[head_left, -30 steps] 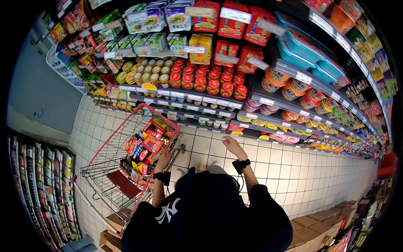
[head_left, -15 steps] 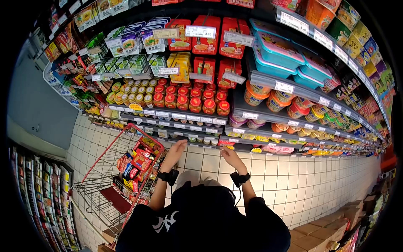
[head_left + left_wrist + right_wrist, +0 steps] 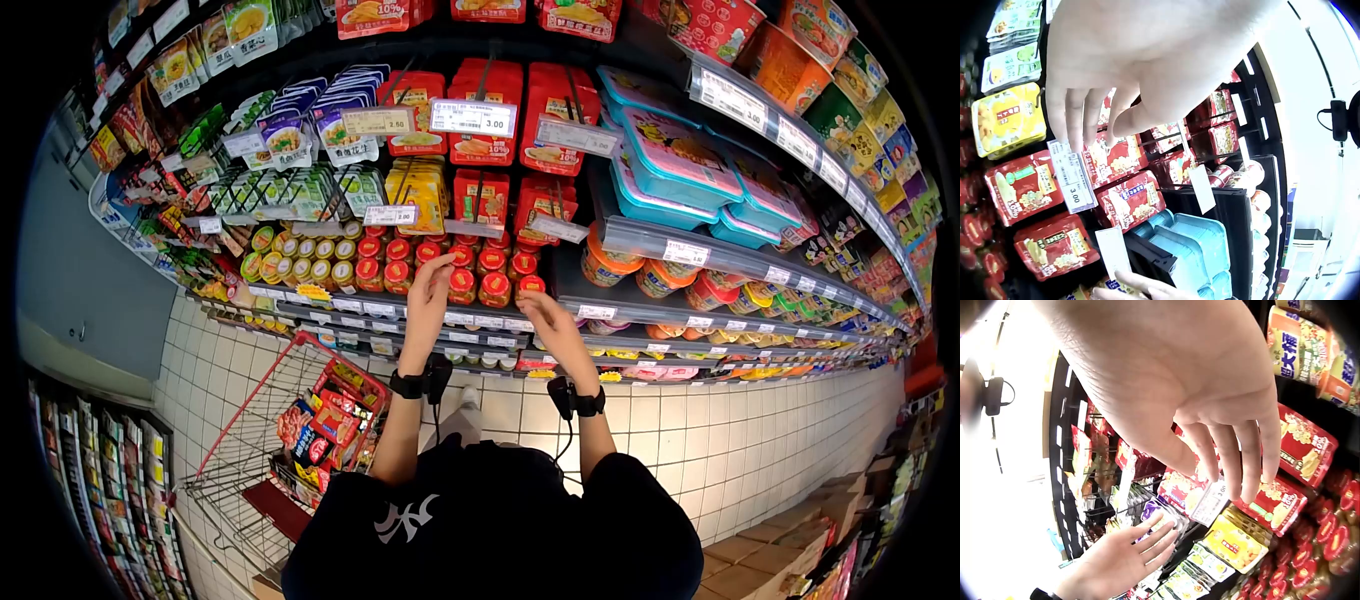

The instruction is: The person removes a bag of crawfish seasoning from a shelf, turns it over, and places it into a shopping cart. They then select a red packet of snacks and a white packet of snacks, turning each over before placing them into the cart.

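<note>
Both hands are held up in front of the shelving, holding nothing. My left hand (image 3: pixel 430 300), fingers loosely extended, overlaps the rows of red-lidded jars (image 3: pixel 495 290) in the head view. To its right, my right hand (image 3: pixel 555 330) has relaxed, slightly bent fingers and reaches the front of the same jars in this view. Above the jars hang red snack packets (image 3: pixel 482 197) on hooks with price tags (image 3: pixel 473 118), beside yellow packets (image 3: pixel 418 190). The left wrist view has the left hand (image 3: pixel 1147 56) over red packets (image 3: pixel 1060 244); the right wrist view shows both hands' fingers spread loosely.
A shopping cart (image 3: pixel 230 420) holding several bright packets (image 3: pixel 335 420) stands at the left. Blue lidded boxes (image 3: pixel 675 155) and cup noodles (image 3: pixel 610 265) fill the shelves at right. Cardboard boxes (image 3: pixel 770 545) lie behind on the right, and a magazine-like rack (image 3: pixel 105 490) stands at far left.
My left hand has left the cart's side and swung up and right to the jars. My right hand has risen toward the shelf too. The shelves now appear closer, and the cart sits lower in view.
</note>
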Demonstrator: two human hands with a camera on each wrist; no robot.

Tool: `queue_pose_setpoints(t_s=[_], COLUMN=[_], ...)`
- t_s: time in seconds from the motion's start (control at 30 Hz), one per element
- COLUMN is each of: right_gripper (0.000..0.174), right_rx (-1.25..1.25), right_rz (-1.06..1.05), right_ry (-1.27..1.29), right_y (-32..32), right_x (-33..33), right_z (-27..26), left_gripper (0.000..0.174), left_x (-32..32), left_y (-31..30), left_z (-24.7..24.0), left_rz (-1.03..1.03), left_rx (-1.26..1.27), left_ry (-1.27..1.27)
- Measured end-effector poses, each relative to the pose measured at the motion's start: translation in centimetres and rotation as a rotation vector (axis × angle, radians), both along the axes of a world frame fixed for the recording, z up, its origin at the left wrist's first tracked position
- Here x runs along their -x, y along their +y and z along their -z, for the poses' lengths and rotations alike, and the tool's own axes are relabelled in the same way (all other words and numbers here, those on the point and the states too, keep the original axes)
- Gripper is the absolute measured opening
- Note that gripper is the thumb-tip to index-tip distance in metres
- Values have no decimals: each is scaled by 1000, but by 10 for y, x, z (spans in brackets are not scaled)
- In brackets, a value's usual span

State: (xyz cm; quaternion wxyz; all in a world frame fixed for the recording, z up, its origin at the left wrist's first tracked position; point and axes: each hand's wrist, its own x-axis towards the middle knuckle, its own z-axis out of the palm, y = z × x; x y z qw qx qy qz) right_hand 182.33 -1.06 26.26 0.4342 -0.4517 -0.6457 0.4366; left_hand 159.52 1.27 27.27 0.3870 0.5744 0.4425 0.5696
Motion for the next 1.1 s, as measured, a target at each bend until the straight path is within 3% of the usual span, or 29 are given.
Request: queue_pose_setpoints(t_s=[0.27,0.5,0.6,0.8,1.1], right_gripper=[39,45,51,59,56], right_rx=[-94,-174,-218,-213,-204], right_rz=[37,75,101,99,112], right_ry=[96,266,222,240,225], right_y=[79,139,157,201,214], right_x=[26,47,50,55,61], right_z=[-58,-66,-73,-64,-61], left_gripper=[30,34,42,49,51], left_x=[12,17,12,12,13], left_y=[70,123,137,182,227], left_z=[-41,-55,-61,-51,-33], left_rz=[-3,24,12,60,150], left_rx=[-47,-133,-132,-88,-79], left_ry=[-4,-7,18,-8,15])
